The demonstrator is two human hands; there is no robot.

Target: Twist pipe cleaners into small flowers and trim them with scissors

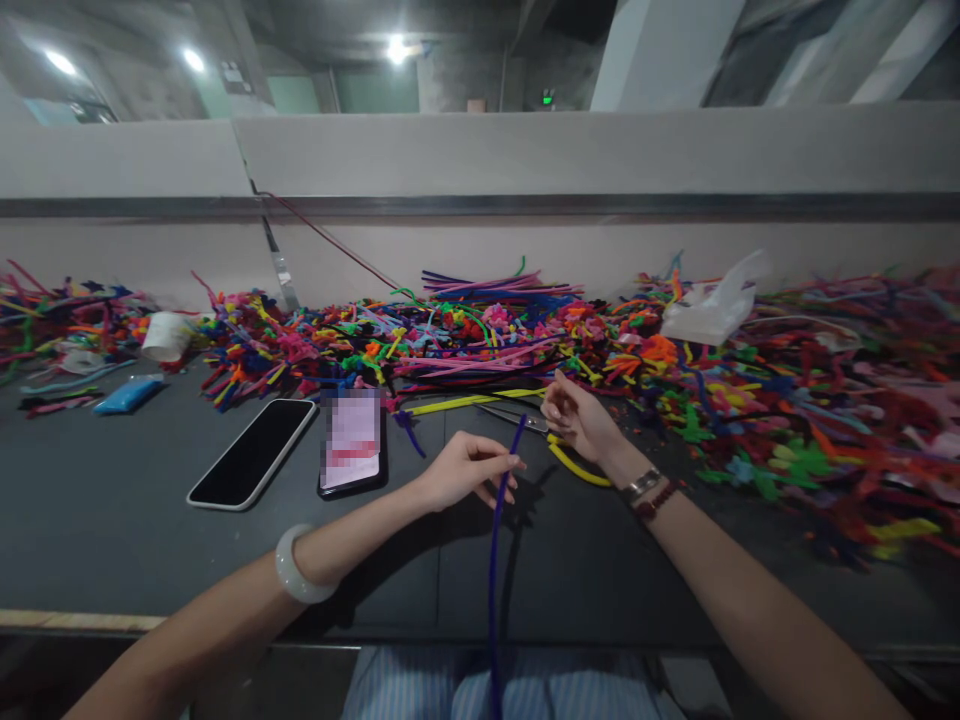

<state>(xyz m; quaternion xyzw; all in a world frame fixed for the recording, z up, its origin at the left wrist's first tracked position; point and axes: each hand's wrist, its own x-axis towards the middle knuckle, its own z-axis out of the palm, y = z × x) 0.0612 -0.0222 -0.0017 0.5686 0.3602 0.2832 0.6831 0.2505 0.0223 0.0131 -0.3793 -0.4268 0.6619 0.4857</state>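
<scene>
Left hand [472, 470] pinches the purple stem [493, 570] near its top; tail hangs below the hand past the table [600, 590] edge. Thin grip, so the stem could slip or snag on that edge. Right hand [574, 412] curled; can't tell if it's gripping anything. Scissors [534, 424] right under it, so a low move could knock them. Phones [251, 455] left of left hand, coloured heap [300, 350] beyond both. Best room: between the forearms, nearer the body.
</scene>
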